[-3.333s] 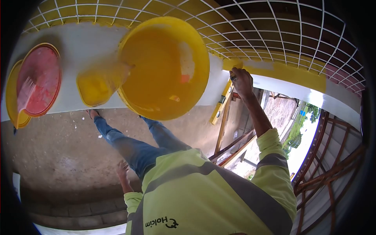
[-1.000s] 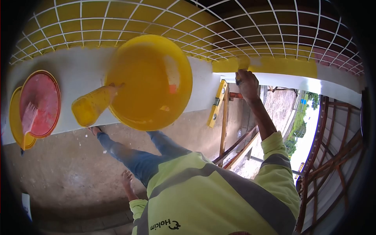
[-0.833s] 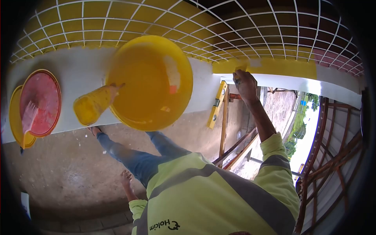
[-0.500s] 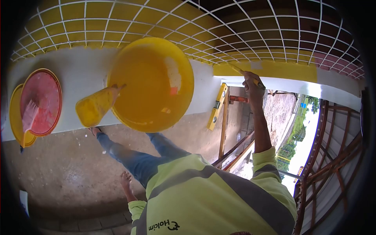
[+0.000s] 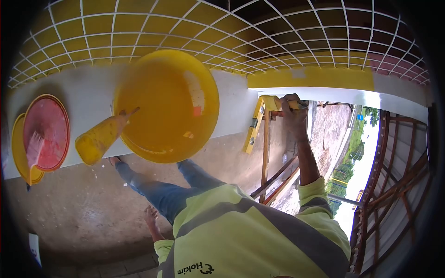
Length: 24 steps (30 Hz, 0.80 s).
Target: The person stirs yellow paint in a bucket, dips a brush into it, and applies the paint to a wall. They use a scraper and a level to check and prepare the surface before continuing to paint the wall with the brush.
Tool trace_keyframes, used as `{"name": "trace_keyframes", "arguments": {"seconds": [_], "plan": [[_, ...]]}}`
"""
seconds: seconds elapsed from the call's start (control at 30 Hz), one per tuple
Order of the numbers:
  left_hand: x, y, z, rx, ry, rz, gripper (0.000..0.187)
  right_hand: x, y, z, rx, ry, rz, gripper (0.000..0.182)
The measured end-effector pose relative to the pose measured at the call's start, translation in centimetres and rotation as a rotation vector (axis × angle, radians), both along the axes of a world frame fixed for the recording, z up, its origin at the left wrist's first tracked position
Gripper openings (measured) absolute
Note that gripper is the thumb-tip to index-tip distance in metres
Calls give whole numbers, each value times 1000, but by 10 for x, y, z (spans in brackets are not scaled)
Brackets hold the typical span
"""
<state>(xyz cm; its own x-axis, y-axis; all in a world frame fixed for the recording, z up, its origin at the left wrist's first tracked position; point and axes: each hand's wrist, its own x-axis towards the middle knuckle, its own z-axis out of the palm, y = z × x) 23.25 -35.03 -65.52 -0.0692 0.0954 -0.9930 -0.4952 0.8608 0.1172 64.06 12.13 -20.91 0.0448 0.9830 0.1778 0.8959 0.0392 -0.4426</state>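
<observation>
My right hand [image 5: 295, 111] is closed around a yellow-handled tool [image 5: 297, 105], just below the yellow-painted edge [image 5: 324, 78]; its tip is hard to make out near the upper end of a yellow spirit level [image 5: 255, 127]. My left hand [image 5: 151, 217] hangs low beside my leg, fingers apart, with nothing in it. Beyond it, a large round yellow basin [image 5: 162, 111] is on the white ledge [image 5: 232, 92]. A yellow scoop-like container [image 5: 95, 142] overlaps the basin's left side.
At the far left are a red round lid or tray [image 5: 48, 132], a yellow one [image 5: 19, 148] and a pink-stained brush [image 5: 34, 150]. White wire mesh [image 5: 185, 28] spans the top. Wooden bars [image 5: 265, 153] stand by the opening at right.
My right hand has moved down from the yellow edge, and the tool has tilted from slanting up to nearly level. The basin and lids appear shifted slightly left and down in view.
</observation>
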Motion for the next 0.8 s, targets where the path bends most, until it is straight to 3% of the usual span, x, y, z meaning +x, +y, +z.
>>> {"name": "trace_keyframes", "arguments": {"seconds": [0.13, 0.23, 0.33, 0.43, 0.63, 0.73, 0.8], "plan": [[3, 7, 11, -23, 23, -12, 42, 28, -6, -4, -212, 462, -248, 5], [1, 4, 4, 4, -20, -12, 43, 25, -11, -2, -235, 640, -249, 8], [1, 0, -2, 10, -35, -2, 42, 10, -18, -5, -128, 243, -88, 14], [2, 6, -2, 21, -12, 22, 41, 2, -13, -3, -24, -322, 209, 18], [-10, 3, -14, 93, -8, -34, 39, 2, 20, 7, 105, -725, 476, 17], [-11, -1, -15, 87, -27, -38, 37, 10, 41, -2, 142, -706, 622, 19], [-7, -7, -14, 117, -35, 0, 36, 37, 48, -17, 90, -838, 644, 19]]}}
